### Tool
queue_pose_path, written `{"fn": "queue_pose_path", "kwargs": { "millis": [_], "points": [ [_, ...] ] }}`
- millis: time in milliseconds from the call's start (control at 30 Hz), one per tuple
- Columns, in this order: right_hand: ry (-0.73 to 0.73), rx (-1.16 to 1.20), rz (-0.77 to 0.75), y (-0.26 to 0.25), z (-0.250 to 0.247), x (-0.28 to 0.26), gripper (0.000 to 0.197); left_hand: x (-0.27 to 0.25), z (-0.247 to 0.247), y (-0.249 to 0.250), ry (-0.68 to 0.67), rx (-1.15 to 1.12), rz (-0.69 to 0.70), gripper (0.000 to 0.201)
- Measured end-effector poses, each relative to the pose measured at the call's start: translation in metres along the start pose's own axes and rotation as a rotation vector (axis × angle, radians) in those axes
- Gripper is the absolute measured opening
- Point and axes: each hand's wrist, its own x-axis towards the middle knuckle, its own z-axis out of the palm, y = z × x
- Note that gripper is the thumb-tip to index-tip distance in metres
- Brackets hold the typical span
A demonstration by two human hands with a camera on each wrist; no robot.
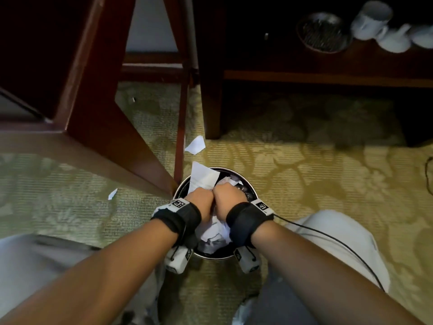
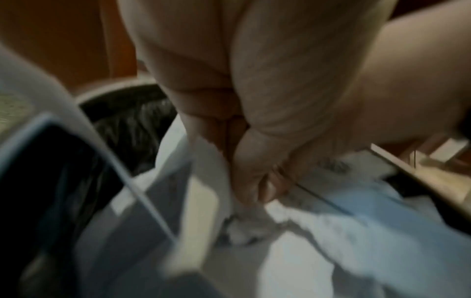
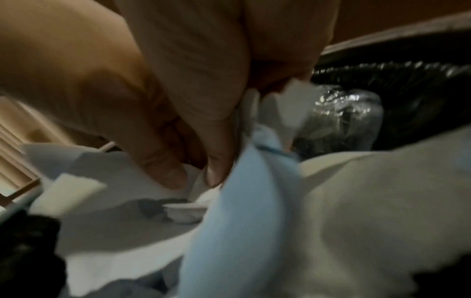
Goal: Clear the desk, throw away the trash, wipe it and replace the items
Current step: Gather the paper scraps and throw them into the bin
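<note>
- My left hand (image 1: 199, 198) and right hand (image 1: 229, 195) are side by side, knuckles touching, right over the mouth of the trash bin (image 1: 212, 257).
- My left fingers (image 2: 254, 181) are curled tight and clamped on the white paper (image 1: 202, 178). The left wrist view shows a strip of it (image 2: 211, 161) running out from under them.
- My right fingers (image 3: 216, 167) are closed too, thumb and forefinger pinching an edge of the same white paper (image 3: 107, 167).
- The free part of the sheet stands up past my left hand and leans over the bin's far rim.
- More crumpled paper (image 1: 214, 233) sits in the bin below my wrists, on top of the black liner (image 3: 407, 66). A shiny, crinkled clear thing (image 3: 341, 113) lies against that liner, too blurred to name.
- The bin stands on the patterned carpet (image 1: 293, 172), between my knees and just beside the foot of a dark wooden frame (image 1: 105, 137).
- Two torn paper scraps lie on the carpet: one (image 1: 195, 144) just beyond the bin, the other (image 1: 112, 194) off to my left.
- Farther back on my right, a low shelf (image 1: 328, 76) carries white mugs (image 1: 372, 18) and a round dish (image 1: 324, 32).
- A thin black cable (image 1: 328, 235) runs from my right wrist strap across my right knee.
</note>
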Motion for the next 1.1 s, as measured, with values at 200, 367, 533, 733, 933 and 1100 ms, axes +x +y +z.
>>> {"fn": "queue_pose_path", "kwargs": {
  "millis": [200, 367, 533, 733, 933, 1100],
  "points": [
    [-0.002, 0.051, -0.125, 0.016, -0.026, -0.012, 0.017, -0.013, -0.031, -0.001, 0.155, 0.098, 0.052, 0.021],
    [0.156, 0.017, -0.108, 0.033, -0.035, -0.013, 0.03, -0.017, -0.039, 0.005, 0.296, 0.305, 0.016, 0.023],
    [0.195, 0.149, -0.005, 0.039, -0.023, -0.001, 0.022, -0.01, -0.027, 0.004, 0.137, 0.18, 0.016, 0.015],
    [0.169, 0.209, 0.042, 0.038, -0.013, 0.002, 0.023, -0.014, -0.002, 0.002, -0.157, 0.263, 0.154, 0.008],
    [-0.066, 0.185, 0.016, 0.031, -0.013, 0.002, 0.02, 0.003, 0.017, -0.001, -0.453, 0.483, 0.199, 0.037],
    [-0.213, 0.154, 0.018, 0.018, 0.004, 0.011, 0.021, 0.017, 0.036, -0.009, -0.461, 0.64, 0.281, 0.043]
  ]
}}
